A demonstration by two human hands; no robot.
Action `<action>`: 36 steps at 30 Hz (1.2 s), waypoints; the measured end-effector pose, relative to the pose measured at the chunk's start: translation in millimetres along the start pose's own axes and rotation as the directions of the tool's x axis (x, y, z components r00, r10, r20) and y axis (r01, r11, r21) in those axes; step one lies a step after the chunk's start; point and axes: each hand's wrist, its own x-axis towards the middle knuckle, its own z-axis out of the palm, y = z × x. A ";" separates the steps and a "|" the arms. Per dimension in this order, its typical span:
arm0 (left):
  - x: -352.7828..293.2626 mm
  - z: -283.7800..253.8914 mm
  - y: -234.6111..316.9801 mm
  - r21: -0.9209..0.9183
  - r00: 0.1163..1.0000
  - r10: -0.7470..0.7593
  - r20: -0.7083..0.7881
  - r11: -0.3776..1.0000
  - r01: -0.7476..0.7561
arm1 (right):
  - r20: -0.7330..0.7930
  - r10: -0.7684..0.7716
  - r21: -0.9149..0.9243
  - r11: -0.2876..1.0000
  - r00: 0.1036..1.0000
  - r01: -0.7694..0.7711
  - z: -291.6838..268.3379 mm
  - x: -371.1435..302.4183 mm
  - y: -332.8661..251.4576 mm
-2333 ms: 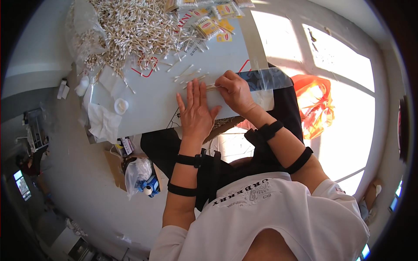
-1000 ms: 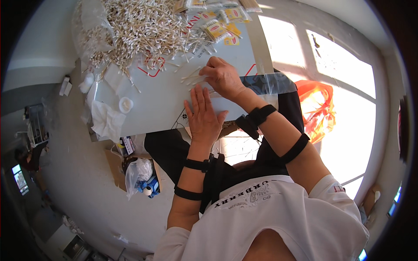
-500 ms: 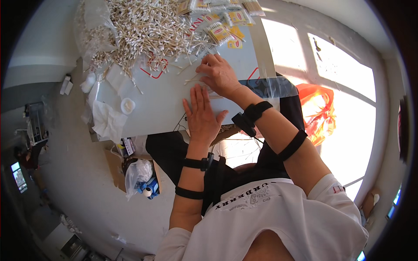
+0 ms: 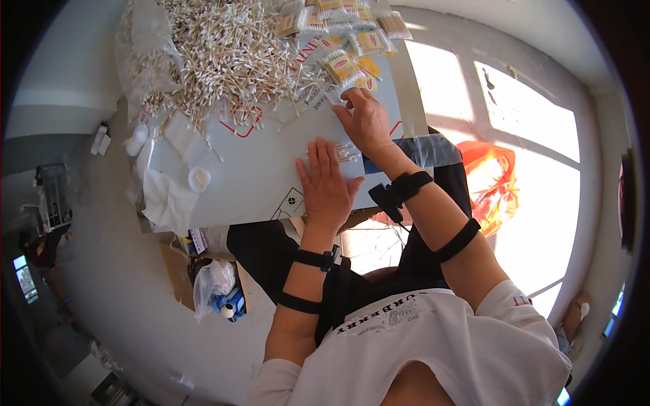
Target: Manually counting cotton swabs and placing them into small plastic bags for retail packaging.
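Observation:
My left hand (image 4: 328, 183) lies flat on the grey table sheet, fingers stretched out and the thumb apart. Just beside its fingers is a small row of cotton swabs (image 4: 347, 153), lined up side by side; the hand partly hides them. Further off and to the right, my right hand (image 4: 367, 123) hovers over the sheet with fingers bent and a gap between thumb and index finger. I see nothing held there. Its fingertips are close to the small filled swab packets (image 4: 342, 68) with yellow labels. A large heap of loose cotton swabs (image 4: 223, 54) covers the far left.
Clear plastic film (image 4: 154, 34) lies over the heap's left side. White tissue (image 4: 168, 199) and a small round white cap (image 4: 199, 178) sit near the table's left edge. On the floor are an open cardboard box (image 4: 177, 277) and a red plastic bag (image 4: 491, 179).
My right hand has moved right, away from the left hand, uncovering the row of cotton swabs. The left hand stays flat in nearly the same place. The view has shifted slightly.

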 end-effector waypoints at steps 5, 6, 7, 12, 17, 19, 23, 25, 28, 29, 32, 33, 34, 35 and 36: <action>6.2 -6.2 5.7 0.074 0.996 -0.009 0.087 0.997 0.003 | 0.024 0.169 -0.411 0.900 0.985 -0.144 10.0 25.7 -2.4; 6.6 -6.8 6.2 0.073 0.995 -0.007 0.095 0.997 0.000 | 0.021 0.169 -0.414 0.899 0.985 -0.145 11.9 27.7 -1.5; 7.7 -7.0 7.4 0.072 0.995 -0.004 0.102 0.997 -0.004 | 0.018 0.219 -0.398 0.897 0.975 -0.194 13.0 29.4 -0.3; 4.5 -1.8 2.6 0.001 0.999 -0.018 0.042 1.000 0.018 | 0.125 0.375 -0.388 0.871 0.919 -0.302 1.9 17.5 -1.7; 5.1 -0.4 1.7 -0.032 1.000 -0.017 -0.001 0.999 0.017 | 0.196 0.132 -0.340 0.939 0.972 -0.058 -11.5 -6.7 3.4; 5.9 0.4 1.5 -0.061 0.999 0.011 -0.037 0.998 -0.013 | 0.215 0.069 -0.302 0.953 0.974 -0.001 -14.3 -8.4 7.5; 8.2 0.0 0.2 -0.078 0.999 -0.003 -0.037 0.997 0.000 | 0.263 -0.095 -0.258 0.952 0.960 0.165 -16.1 -5.1 8.8; 10.4 -1.5 -2.8 -0.073 0.999 0.025 -0.033 0.997 -0.027 | 0.302 -0.124 -0.274 0.938 0.945 0.211 -17.9 -2.6 7.1; 15.8 -8.9 -6.1 -0.038 0.997 0.079 -0.021 0.996 -0.079 | 0.407 -0.196 -0.256 0.913 0.892 0.317 -20.1 2.3 7.3; 17.0 -9.0 -8.4 -0.035 0.997 0.078 -0.020 0.996 -0.078 | 0.469 -0.246 -0.215 0.900 0.848 0.380 -19.7 5.3 7.2; 18.7 -8.2 -11.8 -0.040 0.990 0.142 -0.005 0.989 -0.142 | 0.505 -0.244 -0.146 0.921 0.828 0.361 -15.2 19.2 7.2; 18.9 -7.4 -11.0 -0.036 0.990 0.138 0.007 0.990 -0.138 | 0.504 -0.243 -0.146 0.922 0.829 0.359 -11.5 24.0 6.7; 18.8 -6.8 -10.4 -0.031 0.991 0.133 0.019 0.991 -0.133 | 0.459 -0.296 -0.039 0.935 0.837 0.352 -5.3 28.8 5.1; 17.2 -6.1 -12.0 -0.027 0.991 0.129 0.024 0.991 -0.128 | 0.410 -0.344 0.075 0.936 0.845 0.345 4.3 33.0 2.8; 17.5 -6.4 -10.9 -0.006 0.991 0.134 0.027 0.991 -0.134 | 0.408 -0.342 0.073 0.937 0.847 0.343 11.1 37.9 1.4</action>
